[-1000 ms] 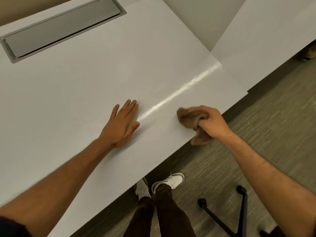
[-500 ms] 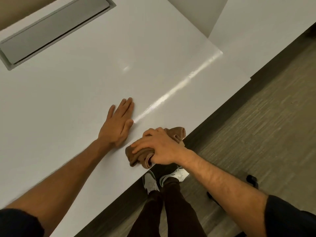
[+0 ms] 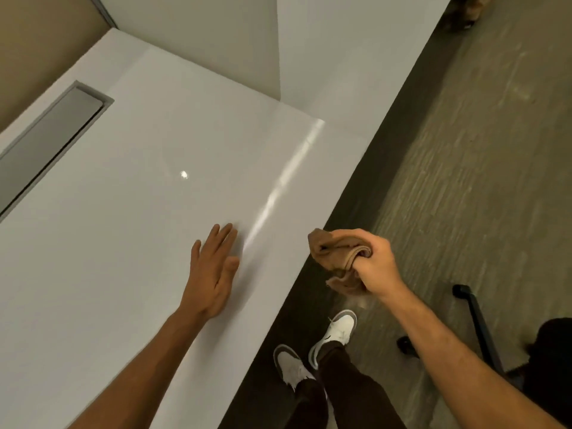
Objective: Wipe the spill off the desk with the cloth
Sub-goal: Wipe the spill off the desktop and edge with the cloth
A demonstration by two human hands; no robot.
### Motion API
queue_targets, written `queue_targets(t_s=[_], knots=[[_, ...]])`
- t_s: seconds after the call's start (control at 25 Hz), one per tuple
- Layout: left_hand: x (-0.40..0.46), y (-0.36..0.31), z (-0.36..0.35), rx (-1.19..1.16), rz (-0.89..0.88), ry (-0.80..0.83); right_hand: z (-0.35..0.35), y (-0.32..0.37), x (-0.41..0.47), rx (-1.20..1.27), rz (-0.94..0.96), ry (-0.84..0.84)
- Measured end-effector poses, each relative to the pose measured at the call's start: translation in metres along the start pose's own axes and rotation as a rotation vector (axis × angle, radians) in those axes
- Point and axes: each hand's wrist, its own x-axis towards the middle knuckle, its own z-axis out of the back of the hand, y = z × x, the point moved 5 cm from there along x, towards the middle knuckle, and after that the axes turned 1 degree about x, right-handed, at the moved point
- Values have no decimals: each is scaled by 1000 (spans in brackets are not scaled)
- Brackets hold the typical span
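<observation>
The white desk [image 3: 130,243] fills the left and middle of the view. My left hand [image 3: 213,270] lies flat on it, palm down, fingers together, close to the front edge. My right hand [image 3: 376,264] is shut on a bunched brown cloth [image 3: 337,258] and hangs past the desk's front edge, over the floor, off the surface. A bright streak of reflected light [image 3: 278,187] runs across the desk toward its far corner, and a small bright spot [image 3: 184,174] shows further left. I cannot tell whether any spill is on the desk.
A grey recessed cable hatch [image 3: 49,144] sits at the desk's far left. A second white desk [image 3: 340,57] adjoins at the back. Below the edge are my shoes [image 3: 309,351] on grey carpet [image 3: 464,150], and a black chair base [image 3: 476,323] at lower right.
My right hand has carried the cloth off the desk, to the right and past the front edge. The left hand stays flat on the desk. The view has swung to the right.
</observation>
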Motion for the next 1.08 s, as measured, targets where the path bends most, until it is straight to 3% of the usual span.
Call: queue_targets(t_s=[0.16,0.28,0.44,0.6,0.76,0.92,1.08], knots=[[55,-52,-20,39,-131,107,17,-18,-10,515,-77,-261],[96,-79,-35,107,-166,198,12,-48,-17,844,-304,-476],[138,-99,-59,306,-309,328,-9,-67,-20,1088,-453,-533],[169,-110,-86,415,-330,344,-24,-68,-12,1060,-536,-479],[175,-108,-103,534,-356,263,-53,-47,3,905,-444,-330],[176,-99,-101,517,-378,243,-73,-32,13,754,-323,-438],[176,-104,-102,529,-380,243,-67,-33,31,660,-266,-430]])
